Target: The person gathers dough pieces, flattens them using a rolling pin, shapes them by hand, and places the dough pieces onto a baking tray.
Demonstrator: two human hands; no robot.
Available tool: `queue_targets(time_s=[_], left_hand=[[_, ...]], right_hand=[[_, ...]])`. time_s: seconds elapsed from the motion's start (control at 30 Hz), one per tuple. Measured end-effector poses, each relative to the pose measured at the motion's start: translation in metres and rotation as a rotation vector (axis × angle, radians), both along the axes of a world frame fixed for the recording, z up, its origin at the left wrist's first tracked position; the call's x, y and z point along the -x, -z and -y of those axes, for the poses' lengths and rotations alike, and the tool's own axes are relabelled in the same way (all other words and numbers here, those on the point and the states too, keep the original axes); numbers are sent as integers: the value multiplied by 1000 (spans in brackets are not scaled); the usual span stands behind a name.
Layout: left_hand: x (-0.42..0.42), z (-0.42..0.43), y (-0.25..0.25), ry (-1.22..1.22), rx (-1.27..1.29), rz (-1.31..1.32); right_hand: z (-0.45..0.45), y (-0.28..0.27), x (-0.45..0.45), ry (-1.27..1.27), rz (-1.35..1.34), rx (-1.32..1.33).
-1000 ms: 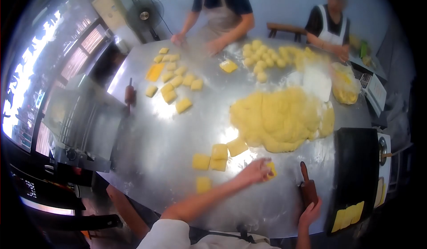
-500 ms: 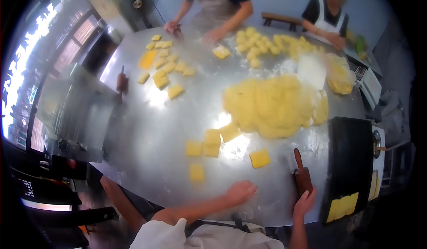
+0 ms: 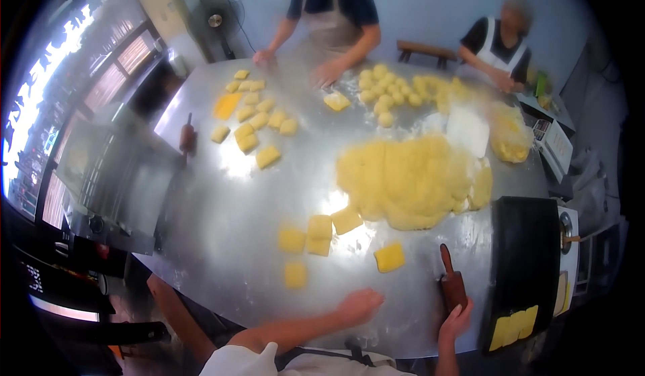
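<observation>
My right hand [image 3: 457, 321] grips a wooden rolling pin [image 3: 454, 290] by its lower end, the far handle pointing away from me. The pin is at the right front of the steel table. My left hand [image 3: 361, 307] is low over the front of the table, holding nothing, its fingers loosely extended and somewhat blurred. Ahead of it is a flat yellow dough square [image 3: 389, 258], apart from both hands. Several more squares, such as one blurred dough piece [image 3: 294, 275], lie to the left. Beyond them spreads a large slab of yellow dough [image 3: 406, 178].
A black tray [image 3: 527, 255] with yellow dough sheets [image 3: 514, 327] stands at the right. Across the steel table [image 3: 222, 228], a co-worker's hand [image 3: 328, 74] is near a floured dough piece [image 3: 336, 101]. Dough balls [image 3: 386, 90], a second rolling pin [image 3: 187, 136] and a scale [image 3: 554, 144] are further off.
The view has tilted up slightly, so the table appears lower. My right hand keeps its hold on the rolling pin. My left hand stays near the table front, and the dough squares lie as before.
</observation>
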State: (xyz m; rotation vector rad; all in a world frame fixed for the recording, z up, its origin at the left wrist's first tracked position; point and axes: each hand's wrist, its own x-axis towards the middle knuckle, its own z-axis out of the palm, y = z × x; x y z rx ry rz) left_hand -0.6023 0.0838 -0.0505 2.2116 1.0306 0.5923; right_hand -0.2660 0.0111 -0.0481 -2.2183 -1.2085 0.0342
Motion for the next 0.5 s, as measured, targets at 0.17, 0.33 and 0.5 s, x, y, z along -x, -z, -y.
queue_targets(time_s=[0.17, 0.33, 0.5], left_hand=[[-2, -1, -10, -13, -14, -30], [-3, -1, -9, -30, -55, 9], [-2, -2, -10, -21, -56, 4]], right_hand=[[0, -4, 0, -26, 38, -3], [-1, -7, 2, -48, 42, -30], [-2, -11, 5, -59, 26, -43]])
